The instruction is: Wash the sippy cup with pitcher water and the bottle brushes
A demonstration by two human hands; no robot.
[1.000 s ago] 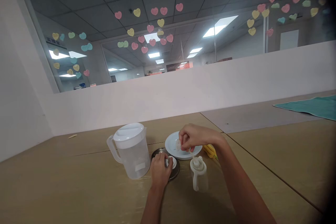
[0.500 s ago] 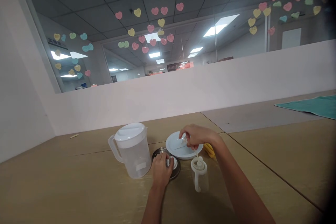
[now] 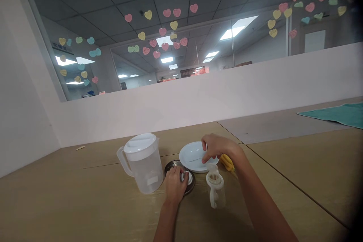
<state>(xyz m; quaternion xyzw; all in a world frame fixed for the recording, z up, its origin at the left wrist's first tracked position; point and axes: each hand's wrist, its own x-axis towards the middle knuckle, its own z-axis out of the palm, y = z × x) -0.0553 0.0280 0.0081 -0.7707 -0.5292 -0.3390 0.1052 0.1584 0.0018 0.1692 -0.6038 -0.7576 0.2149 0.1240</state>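
My left hand (image 3: 175,184) rests over a dark round metal dish (image 3: 191,188), its fingers curled round a white ring-shaped cap (image 3: 187,178). My right hand (image 3: 218,148) hangs over the near right side of a white plate (image 3: 188,154), thumb and forefinger apart in a curve. Just below it, a translucent soft piece (image 3: 212,166) stands at the mouth of a clear bottle (image 3: 219,196) with a white collar and handle. Whether a fingertip touches this piece is hard to see. The bottle stands upright on the table.
A clear plastic pitcher (image 3: 148,176) with a white lid stands left of the dish. Yellow cloth or gloves (image 3: 227,163) lie partly behind my right wrist. Farther off are a green cloth (image 3: 337,114) at right and a small flat stick (image 3: 80,148) at left.
My right hand has shifted slightly right and its fingers have parted from the clear piece they held. That piece now sits lower, at the bottle's mouth. My left hand has stayed put.
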